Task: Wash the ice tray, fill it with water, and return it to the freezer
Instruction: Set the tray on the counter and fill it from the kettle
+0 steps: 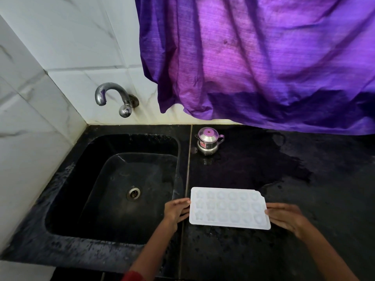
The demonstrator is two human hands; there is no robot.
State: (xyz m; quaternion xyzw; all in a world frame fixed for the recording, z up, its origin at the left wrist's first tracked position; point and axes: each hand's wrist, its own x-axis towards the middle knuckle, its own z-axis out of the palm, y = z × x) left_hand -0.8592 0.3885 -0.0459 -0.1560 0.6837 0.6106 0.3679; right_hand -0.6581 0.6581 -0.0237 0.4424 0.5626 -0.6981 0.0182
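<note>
A white ice tray (228,208) with several star and round moulds lies flat on the black counter (304,199), just right of the sink (125,185). My left hand (175,209) touches the tray's left short edge with its fingers stretched toward it. At the tray's right short edge my right hand (284,217) rests with straight fingers against the rim. Whether either hand grips the tray from below is hidden. A steel tap (110,96) juts from the tiled wall above the sink; no water runs from it.
A small steel pot with a lid (208,140) stands at the back of the counter. A purple curtain (263,57) hangs over the counter's rear. The counter surface looks wet in patches. White tiled walls close off the left and back of the sink.
</note>
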